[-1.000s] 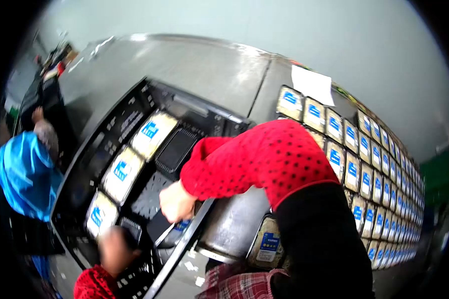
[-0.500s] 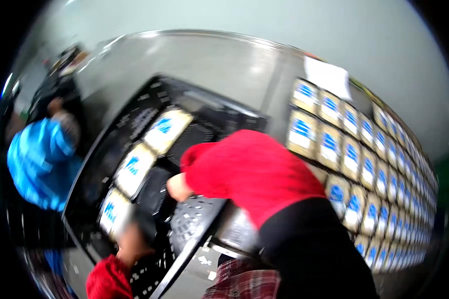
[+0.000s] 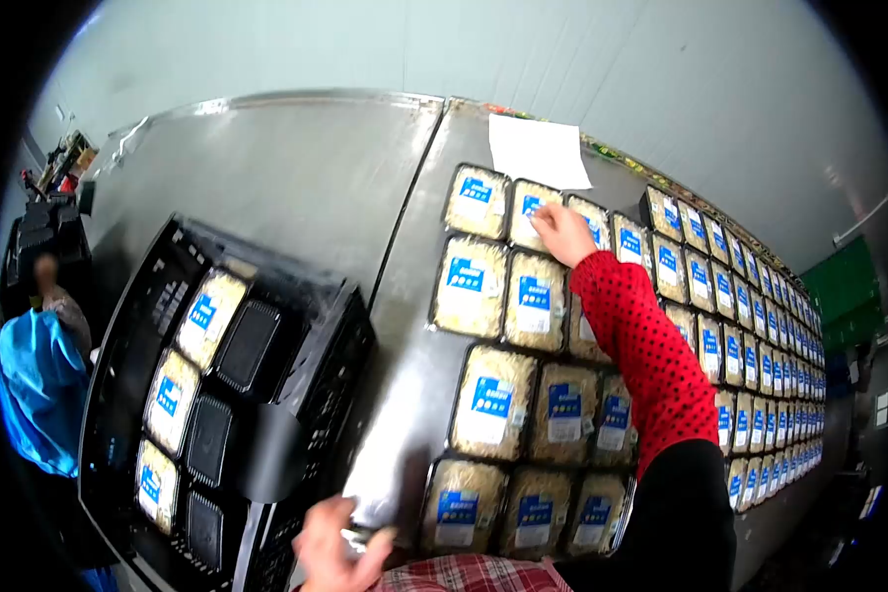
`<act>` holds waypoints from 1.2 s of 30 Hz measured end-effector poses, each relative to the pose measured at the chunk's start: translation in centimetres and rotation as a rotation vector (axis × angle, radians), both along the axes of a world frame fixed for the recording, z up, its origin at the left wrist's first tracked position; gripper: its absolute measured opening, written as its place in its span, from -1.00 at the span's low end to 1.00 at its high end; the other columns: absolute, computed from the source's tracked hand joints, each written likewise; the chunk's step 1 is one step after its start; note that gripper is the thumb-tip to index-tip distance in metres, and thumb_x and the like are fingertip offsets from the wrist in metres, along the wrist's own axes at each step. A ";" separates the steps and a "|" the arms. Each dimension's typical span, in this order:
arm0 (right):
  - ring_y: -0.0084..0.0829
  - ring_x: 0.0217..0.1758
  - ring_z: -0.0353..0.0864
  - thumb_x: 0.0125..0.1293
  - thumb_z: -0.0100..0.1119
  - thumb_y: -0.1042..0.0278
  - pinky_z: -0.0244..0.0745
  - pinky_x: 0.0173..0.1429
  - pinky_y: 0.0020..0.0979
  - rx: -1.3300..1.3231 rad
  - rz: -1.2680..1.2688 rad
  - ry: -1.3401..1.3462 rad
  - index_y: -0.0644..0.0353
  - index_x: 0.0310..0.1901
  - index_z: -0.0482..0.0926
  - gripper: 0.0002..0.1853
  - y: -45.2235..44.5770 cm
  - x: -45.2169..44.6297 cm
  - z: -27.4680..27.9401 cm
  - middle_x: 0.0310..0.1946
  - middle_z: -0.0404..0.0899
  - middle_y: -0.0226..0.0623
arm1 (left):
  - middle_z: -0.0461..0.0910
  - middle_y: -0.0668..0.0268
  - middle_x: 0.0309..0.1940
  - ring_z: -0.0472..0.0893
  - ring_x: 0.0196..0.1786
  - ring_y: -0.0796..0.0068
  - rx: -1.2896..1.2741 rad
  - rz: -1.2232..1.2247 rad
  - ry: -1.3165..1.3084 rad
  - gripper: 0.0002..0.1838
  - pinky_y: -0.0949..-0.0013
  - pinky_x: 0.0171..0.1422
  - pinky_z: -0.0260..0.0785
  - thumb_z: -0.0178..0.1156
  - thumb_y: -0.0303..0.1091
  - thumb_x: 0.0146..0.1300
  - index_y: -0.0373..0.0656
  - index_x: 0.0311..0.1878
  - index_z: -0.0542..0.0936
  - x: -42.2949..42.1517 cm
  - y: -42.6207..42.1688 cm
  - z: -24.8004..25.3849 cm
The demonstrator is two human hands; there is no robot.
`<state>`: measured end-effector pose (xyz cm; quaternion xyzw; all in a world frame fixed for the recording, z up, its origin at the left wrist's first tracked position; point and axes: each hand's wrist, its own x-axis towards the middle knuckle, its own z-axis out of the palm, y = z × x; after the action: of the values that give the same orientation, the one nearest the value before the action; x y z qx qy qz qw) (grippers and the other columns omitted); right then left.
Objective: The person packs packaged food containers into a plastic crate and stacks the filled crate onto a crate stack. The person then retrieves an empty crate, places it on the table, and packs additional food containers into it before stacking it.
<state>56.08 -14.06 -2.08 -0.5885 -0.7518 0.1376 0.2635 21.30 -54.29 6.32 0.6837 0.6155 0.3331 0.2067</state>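
My right hand (image 3: 565,234), in a red dotted sleeve, reaches over the back row of packs. Its fingers are slightly bent over the label side of a clear-topped food pack (image 3: 529,205) with pale, shredded-looking contents; no grip on it shows. Low in the view, my left hand (image 3: 340,553) is beside the near end of a black crate (image 3: 350,335), thumb and fingers apart around a small shiny patch I cannot make out. Labelled packs (image 3: 172,397) stand in a line along the crate's left side. Beside them are black tray shapes (image 3: 210,439).
Rows of labelled packs (image 3: 491,400) cover the metal table's right part. A white sheet (image 3: 540,151) lies behind them near the wall. A person in blue (image 3: 39,385) is beyond the crate, at far left. A grey blur covers part of the crate.
The view has swung right. My right hand has left the crate and moved over the packs on the table. My left hand has moved from inside the crate to its near end.
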 end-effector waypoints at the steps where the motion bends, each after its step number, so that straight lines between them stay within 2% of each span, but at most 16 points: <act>1: -0.08 -0.21 0.68 0.26 0.22 0.11 0.54 -0.10 -0.17 0.002 -0.123 -0.026 0.22 -0.24 0.64 -0.70 1.4 2.9 -1.7 -0.34 0.69 -0.09 | 0.55 -0.02 -0.17 0.61 -0.20 -0.03 -0.032 -0.044 -0.082 -0.54 0.14 -0.14 0.46 0.33 -0.32 0.11 -0.36 0.04 0.49 2.7 3.1 -2.9; 6: -0.06 0.01 0.63 0.28 0.18 0.02 0.49 0.10 -0.13 -0.076 -0.266 -0.232 0.16 -0.01 0.61 -0.60 7.4 15.8 -5.2 -0.13 0.65 -0.02 | 0.53 0.01 -0.26 0.58 -0.24 -0.08 0.212 -0.039 0.080 -0.62 0.06 -0.28 0.45 0.27 -0.13 0.22 -0.26 -0.09 0.51 13.2 26.9 -7.1; 9: -0.04 0.14 0.54 0.33 0.09 -0.04 0.45 0.19 -0.07 -0.185 -0.305 -0.298 0.09 0.11 0.57 -0.54 10.2 18.5 -4.6 0.05 0.57 -0.03 | 0.57 0.02 -0.08 0.61 -0.10 -0.09 0.284 0.154 0.261 -0.47 0.06 -0.05 0.46 0.19 0.06 0.26 -0.24 0.05 0.53 16.3 40.4 -11.4; 11: -0.04 0.19 0.49 0.36 0.04 -0.10 0.41 0.24 -0.07 -0.085 -0.282 -0.359 0.02 0.22 0.49 -0.49 12.3 18.1 -6.3 0.07 0.57 -0.10 | 0.59 -0.09 -0.09 0.59 -0.05 -0.14 0.245 0.311 0.366 -0.35 -0.02 0.00 0.45 0.13 0.16 0.25 -0.35 0.01 0.52 15.7 47.7 -16.0; 12: -0.05 0.21 0.46 0.39 -0.03 -0.16 0.38 0.26 -0.08 -0.036 -0.262 -0.350 -0.02 0.29 0.42 -0.43 14.1 18.5 -8.6 0.10 0.56 -0.13 | 0.58 -0.15 -0.06 0.58 0.01 -0.17 -0.119 0.273 0.298 -0.32 0.00 0.07 0.43 0.09 0.18 0.27 -0.39 0.02 0.51 14.8 50.8 -16.5; 13: -0.11 0.25 0.45 0.42 -0.12 -0.20 0.36 0.25 -0.07 -0.119 -0.265 -0.437 -0.04 0.33 0.38 -0.42 13.7 16.5 -7.4 0.15 0.54 -0.15 | 0.58 -0.21 -0.03 0.57 0.06 -0.20 -0.492 0.242 0.227 -0.29 0.02 0.14 0.41 0.05 0.20 0.28 -0.42 0.03 0.50 14.3 52.4 -16.8; 15: -0.11 0.19 0.50 0.43 -0.15 -0.20 0.40 0.20 -0.09 0.003 -0.129 -0.343 -0.01 0.28 0.43 -0.43 16.0 15.3 -11.5 0.13 0.56 -0.11 | 0.58 -0.27 -0.06 0.54 0.10 -0.25 -0.447 0.252 0.270 -0.28 0.04 0.21 0.37 0.00 0.20 0.31 -0.45 0.02 0.50 14.4 52.7 -18.8; 18: -0.02 -0.01 0.60 0.41 -0.09 -0.11 0.46 0.09 -0.12 -0.026 -0.001 -0.161 0.03 0.17 0.52 -0.51 16.5 13.0 -9.9 -0.07 0.64 -0.06 | 0.57 -0.32 -0.10 0.55 0.07 -0.27 -0.254 0.296 0.242 -0.32 0.00 0.19 0.37 -0.06 0.16 0.35 -0.44 -0.02 0.50 13.9 52.7 -20.5; 22: 0.00 -0.05 0.63 0.38 -0.03 -0.10 0.47 0.07 -0.07 -0.123 0.120 -0.297 0.13 -0.10 0.66 -0.54 19.0 11.2 -9.7 -0.19 0.67 -0.01 | 0.57 -0.32 -0.07 0.55 0.07 -0.27 -0.205 0.374 0.212 -0.38 -0.05 0.19 0.35 -0.09 0.08 0.38 -0.44 0.00 0.48 13.2 53.4 -21.3; 23: 0.00 -0.07 0.64 0.35 0.01 -0.08 0.48 0.06 -0.06 -0.111 0.101 -0.300 0.19 -0.12 0.65 -0.54 19.7 11.3 -10.3 -0.19 0.66 0.03 | 0.63 -0.19 -0.20 0.60 -0.02 -0.19 -0.177 0.353 0.300 -0.50 -0.03 0.09 0.42 0.01 -0.02 0.34 -0.35 -0.02 0.51 12.9 54.0 -20.9; 25: 0.02 -0.11 0.64 0.33 0.04 -0.04 0.50 0.01 -0.04 -0.091 0.063 -0.292 0.25 -0.18 0.63 -0.55 19.6 11.1 -7.8 -0.26 0.65 0.09 | 0.61 -0.01 -0.33 0.64 -0.17 -0.07 0.008 0.083 0.719 -0.67 0.02 -0.09 0.49 0.11 -0.15 0.23 -0.27 -0.15 0.54 11.6 55.0 -19.0; 28: 0.05 -0.37 0.65 0.33 0.03 0.03 0.52 -0.23 0.00 0.242 0.040 -0.472 0.22 -0.26 0.58 -0.63 15.2 8.7 -0.6 -0.46 0.63 -0.01 | 0.51 0.10 -0.33 0.63 -0.32 0.02 0.228 -0.030 0.738 -0.80 0.06 -0.30 0.50 0.16 -0.27 0.12 -0.23 -0.34 0.52 11.8 51.6 -7.8; 29: 0.05 -0.45 0.63 0.34 0.01 0.06 0.51 -0.31 0.01 0.306 0.102 -0.526 0.18 -0.20 0.58 -0.66 13.3 8.0 1.0 -0.52 0.61 -0.05 | 0.57 0.05 -0.49 0.61 -0.37 -0.08 0.395 -0.063 0.796 -0.75 -0.06 -0.34 0.46 0.10 -0.21 0.27 -0.19 -0.16 0.40 9.7 50.8 -5.5; 30: 0.05 -0.42 0.62 0.35 0.05 0.09 0.48 -0.33 0.02 0.349 0.169 -0.564 0.21 -0.18 0.56 -0.69 11.6 7.2 2.6 -0.52 0.59 0.03 | 0.57 0.04 -0.51 0.59 -0.40 -0.10 0.537 -0.045 0.706 -0.75 -0.08 -0.34 0.45 0.12 -0.19 0.27 -0.18 -0.20 0.41 7.7 49.3 -3.2; 32: 0.09 -0.43 0.59 0.39 0.05 0.20 0.44 -0.39 0.02 0.553 0.173 -0.490 0.19 -0.14 0.51 -0.77 9.9 6.6 5.6 -0.52 0.56 0.06 | 0.58 -0.06 -0.45 0.60 -0.34 -0.16 0.452 0.057 0.681 -0.71 -0.07 -0.28 0.45 0.09 -0.14 0.35 -0.21 -0.28 0.47 3.4 44.1 3.8; 36: 0.06 -0.52 0.48 0.45 0.05 0.32 0.31 -0.47 -0.10 0.684 0.193 -0.471 0.22 -0.19 0.43 -0.86 6.7 4.0 14.6 -0.52 0.50 0.05 | 0.52 -0.02 -0.57 0.63 -0.42 0.07 0.436 0.205 0.584 -0.68 0.15 -0.36 0.45 0.10 -0.11 0.41 -0.24 -0.23 0.49 -9.7 30.2 11.4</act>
<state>60.12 -7.36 12.56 -0.4093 -0.8456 -0.2338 0.2506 11.62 -24.09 17.72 0.7128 0.6282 0.2664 -0.1624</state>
